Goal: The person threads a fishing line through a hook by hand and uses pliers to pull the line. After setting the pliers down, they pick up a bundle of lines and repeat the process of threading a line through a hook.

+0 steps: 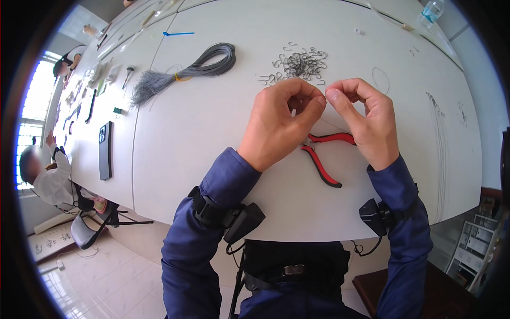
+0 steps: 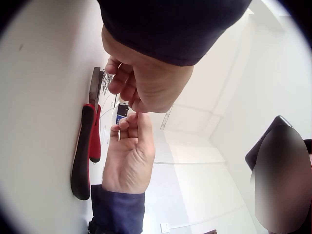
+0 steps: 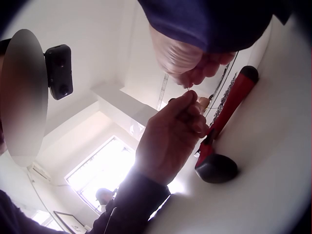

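Pinching a thin wire [image 3: 188, 88], the left hand [image 1: 279, 119] and right hand [image 1: 373, 123] nearly meet thumb-to-finger above the white table [image 1: 186, 133]. In the right wrist view its short visible stretch runs nearly upright between the fingertips; the rest is hard to follow. Just beneath lie red-and-black pliers [image 1: 321, 166], their head toward the left hand, handles spreading rightward and toward the person. Beyond the hands sits a pile of metal hooks [image 1: 304, 65]. Lettering on the bottle's label [image 1: 428, 13] is too small to read.
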Tool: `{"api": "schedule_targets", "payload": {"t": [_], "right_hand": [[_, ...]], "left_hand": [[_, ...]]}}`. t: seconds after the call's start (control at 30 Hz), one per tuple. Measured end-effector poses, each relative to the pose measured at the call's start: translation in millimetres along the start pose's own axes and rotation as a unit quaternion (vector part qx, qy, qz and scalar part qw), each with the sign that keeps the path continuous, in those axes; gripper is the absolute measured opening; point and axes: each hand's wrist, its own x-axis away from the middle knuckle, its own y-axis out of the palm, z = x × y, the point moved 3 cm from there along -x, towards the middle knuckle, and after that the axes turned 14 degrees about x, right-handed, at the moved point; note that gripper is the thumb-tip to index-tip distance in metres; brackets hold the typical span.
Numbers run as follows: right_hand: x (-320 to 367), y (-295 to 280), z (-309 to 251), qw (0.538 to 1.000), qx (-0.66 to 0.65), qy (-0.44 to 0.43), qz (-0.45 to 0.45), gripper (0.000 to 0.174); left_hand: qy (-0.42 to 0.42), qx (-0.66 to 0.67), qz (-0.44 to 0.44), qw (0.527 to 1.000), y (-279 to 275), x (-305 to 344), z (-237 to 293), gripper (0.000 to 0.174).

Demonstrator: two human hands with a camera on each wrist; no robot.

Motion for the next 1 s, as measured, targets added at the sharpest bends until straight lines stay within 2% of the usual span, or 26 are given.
{"api": "schedule_targets", "payload": {"t": [0.23,0.53,0.9,1.0], "right_hand": [[1.4,1.7,-0.4,1.0,-0.016,0.012,-0.004,0.026],[0.1,3.2,0.1,0.999,-0.046,0.008,0.009,0.025],[-0.5,2.3,2.4,1.0,-0.008,-0.008,0.011,0.024],[2.7,3.1,2.4,0.993,-0.083,0.072,-0.043,0.029]], "left_hand": [[-0.005,0.02,-0.003,1.0,0.5,-0.1,2.2,0.021],[-0.073,0.091,0.004,0.993,-2.6,-1.0,-2.8,0.024],[-0.051,0.054,-0.012,0.997,-0.6,0.0,3.7,0.022],[-0.067,0.113,-0.002,0.991,-2.7,-0.3,-0.5,0.021]]}}
